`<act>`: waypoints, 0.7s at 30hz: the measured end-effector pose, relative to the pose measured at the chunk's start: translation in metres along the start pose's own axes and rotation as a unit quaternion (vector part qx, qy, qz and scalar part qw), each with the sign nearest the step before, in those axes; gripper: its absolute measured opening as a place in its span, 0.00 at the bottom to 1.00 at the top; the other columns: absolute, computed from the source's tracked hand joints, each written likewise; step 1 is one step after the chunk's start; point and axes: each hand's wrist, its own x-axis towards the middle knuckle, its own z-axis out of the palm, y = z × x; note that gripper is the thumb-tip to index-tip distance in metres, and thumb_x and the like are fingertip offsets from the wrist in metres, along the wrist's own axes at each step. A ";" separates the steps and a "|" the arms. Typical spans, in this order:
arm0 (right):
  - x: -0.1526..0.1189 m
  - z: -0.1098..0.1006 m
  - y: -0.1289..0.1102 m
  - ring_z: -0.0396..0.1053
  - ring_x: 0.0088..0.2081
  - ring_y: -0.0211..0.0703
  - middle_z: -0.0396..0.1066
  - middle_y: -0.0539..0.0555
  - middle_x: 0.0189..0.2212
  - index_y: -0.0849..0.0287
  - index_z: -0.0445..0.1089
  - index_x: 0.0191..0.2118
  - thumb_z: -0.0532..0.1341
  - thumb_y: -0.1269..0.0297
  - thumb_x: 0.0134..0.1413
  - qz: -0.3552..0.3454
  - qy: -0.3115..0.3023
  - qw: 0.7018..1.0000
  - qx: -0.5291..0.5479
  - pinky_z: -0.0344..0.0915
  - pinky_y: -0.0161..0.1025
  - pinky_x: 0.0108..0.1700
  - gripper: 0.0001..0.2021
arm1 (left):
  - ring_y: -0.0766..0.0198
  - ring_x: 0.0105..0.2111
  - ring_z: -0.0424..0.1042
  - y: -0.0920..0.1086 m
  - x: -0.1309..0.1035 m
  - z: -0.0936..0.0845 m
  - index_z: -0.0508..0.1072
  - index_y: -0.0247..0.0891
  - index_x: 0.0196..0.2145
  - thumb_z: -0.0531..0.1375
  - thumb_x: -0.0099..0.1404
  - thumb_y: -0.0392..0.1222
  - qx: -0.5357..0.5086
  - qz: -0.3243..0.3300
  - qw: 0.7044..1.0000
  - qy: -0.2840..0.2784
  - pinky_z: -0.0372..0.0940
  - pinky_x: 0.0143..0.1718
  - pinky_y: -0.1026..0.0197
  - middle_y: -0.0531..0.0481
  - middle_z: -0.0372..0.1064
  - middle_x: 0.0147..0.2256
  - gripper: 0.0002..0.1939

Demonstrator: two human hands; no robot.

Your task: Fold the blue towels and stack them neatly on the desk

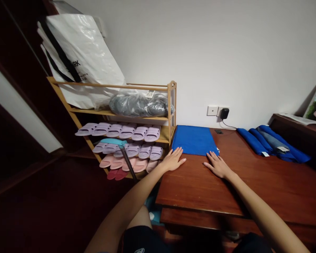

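A flat blue cloth (195,140) lies on the brown wooden table (200,186), near its left end and close to the wall. My left hand (173,160) rests with spread fingers at the cloth's near left corner. At the near right corner, beside a small white tag, is my right hand (218,164), palm down and fingers apart, its fingertips on the cloth's edge. Neither hand grips anything. Several rolled blue cloths (255,141) lie farther right on the table, with a greyish-blue roll (272,138) among them.
Left of the table stands a wooden rack (171,112) with rows of purple slippers (126,131), pink ones below, bagged dark items (142,104) and a large white bag (86,52). A black plug (224,113) sits in the wall socket, its cable reaching the table. A raised ledge (300,128) is at the right.
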 end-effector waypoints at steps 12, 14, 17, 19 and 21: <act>0.001 -0.024 0.145 0.41 0.66 0.55 0.45 0.66 0.65 0.64 0.51 0.64 0.42 0.39 0.56 0.192 0.065 0.979 -0.024 0.44 0.58 0.63 0.39 | 0.60 0.66 0.36 0.004 -0.005 0.001 0.45 0.35 0.67 0.38 0.73 0.55 0.016 0.000 0.996 0.082 0.36 0.64 0.51 0.44 0.37 0.67 0.32; -0.010 -0.029 0.183 0.44 0.66 0.55 0.45 0.67 0.65 0.66 0.51 0.64 0.41 0.41 0.57 0.255 0.081 0.963 -0.032 0.46 0.60 0.61 0.38 | 0.61 0.66 0.37 0.004 -0.004 0.002 0.46 0.36 0.66 0.39 0.73 0.55 0.016 -0.001 0.996 0.090 0.37 0.64 0.51 0.44 0.38 0.67 0.31; -0.025 -0.033 0.220 0.38 0.67 0.55 0.38 0.67 0.67 0.69 0.46 0.65 0.38 0.45 0.58 0.319 0.116 0.939 -0.050 0.43 0.61 0.62 0.38 | 0.61 0.66 0.38 0.002 -0.004 0.003 0.47 0.37 0.66 0.40 0.73 0.55 0.010 -0.003 0.995 0.104 0.39 0.64 0.51 0.45 0.40 0.66 0.30; -0.029 -0.032 0.233 0.37 0.67 0.53 0.36 0.64 0.67 0.68 0.44 0.66 0.38 0.44 0.58 0.336 0.126 0.932 -0.055 0.43 0.60 0.62 0.39 | 0.61 0.66 0.38 0.002 -0.005 0.003 0.48 0.39 0.66 0.40 0.73 0.55 0.006 -0.003 0.994 0.111 0.40 0.64 0.50 0.45 0.40 0.66 0.30; -0.029 -0.030 0.240 0.39 0.67 0.52 0.38 0.63 0.67 0.67 0.44 0.66 0.38 0.41 0.56 0.344 0.122 0.930 -0.052 0.46 0.60 0.62 0.40 | 0.61 0.66 0.39 0.001 -0.005 0.004 0.47 0.39 0.66 0.40 0.73 0.55 0.004 -0.004 0.993 0.115 0.41 0.64 0.50 0.45 0.40 0.66 0.29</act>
